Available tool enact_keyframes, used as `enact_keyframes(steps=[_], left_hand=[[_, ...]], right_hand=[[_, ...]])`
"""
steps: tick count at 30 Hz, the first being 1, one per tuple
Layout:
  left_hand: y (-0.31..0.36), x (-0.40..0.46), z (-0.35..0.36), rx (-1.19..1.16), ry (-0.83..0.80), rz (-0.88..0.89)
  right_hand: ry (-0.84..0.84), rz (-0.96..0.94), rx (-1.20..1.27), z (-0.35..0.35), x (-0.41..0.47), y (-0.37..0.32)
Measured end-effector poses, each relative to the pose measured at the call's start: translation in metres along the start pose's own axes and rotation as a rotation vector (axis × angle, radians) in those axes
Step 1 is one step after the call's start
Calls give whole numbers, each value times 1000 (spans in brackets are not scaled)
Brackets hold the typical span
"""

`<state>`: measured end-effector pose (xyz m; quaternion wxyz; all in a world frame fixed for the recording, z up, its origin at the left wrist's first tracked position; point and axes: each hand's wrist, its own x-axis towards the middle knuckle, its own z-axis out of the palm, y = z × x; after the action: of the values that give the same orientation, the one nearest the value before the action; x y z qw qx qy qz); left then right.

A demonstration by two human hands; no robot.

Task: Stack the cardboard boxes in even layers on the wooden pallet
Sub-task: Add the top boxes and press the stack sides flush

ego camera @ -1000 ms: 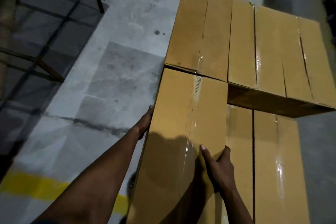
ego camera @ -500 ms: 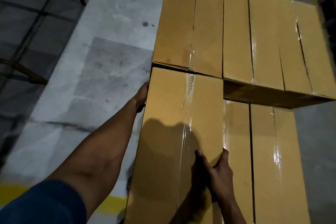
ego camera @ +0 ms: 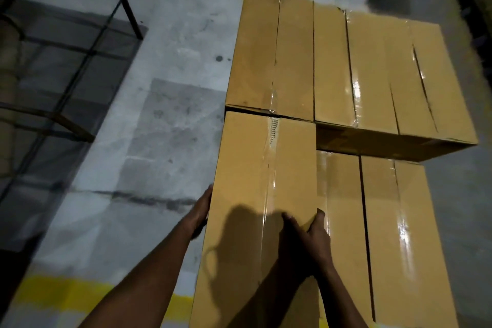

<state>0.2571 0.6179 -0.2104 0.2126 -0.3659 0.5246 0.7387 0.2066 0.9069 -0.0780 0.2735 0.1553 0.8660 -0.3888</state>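
- My right hand (ego camera: 310, 237) grips the right top edge of the near brown cardboard box (ego camera: 262, 194), with the thumb on the side and the fingers on the taped top.
- My left hand (ego camera: 201, 212) lies flat against that box's left side, fingers straight.
- The box sits in the upper layer, its far end meeting another tan taped cardboard box (ego camera: 270, 56).
- To its right, lower brown boxes (ego camera: 380, 234) lie one layer down.
- Grey concrete floor (ego camera: 165, 128) with a yellow painted line (ego camera: 58, 293) surrounds the stack; a black metal frame (ego camera: 66, 42) stands at left.
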Motion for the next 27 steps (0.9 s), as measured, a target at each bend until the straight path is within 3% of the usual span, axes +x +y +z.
enact_keyframes(steps=[5,10,18,22,27], left_hand=[[-57,-83,0,-28,20,-100],[-91,-162,10,-39,45,-171],[-112,-251,48,-27,296,-263],[-124,-259,54,-109,329,-179],[-139,-258,52,-32,324,-35]], right_hand=[[-136,16,108,-12,-12,17],[-291,180,281,-25,-64,66],[-381,485,355,-28,-150,135],[-313,410,500,-22,-163,139],[-293,292,604,-23,-168,136]])
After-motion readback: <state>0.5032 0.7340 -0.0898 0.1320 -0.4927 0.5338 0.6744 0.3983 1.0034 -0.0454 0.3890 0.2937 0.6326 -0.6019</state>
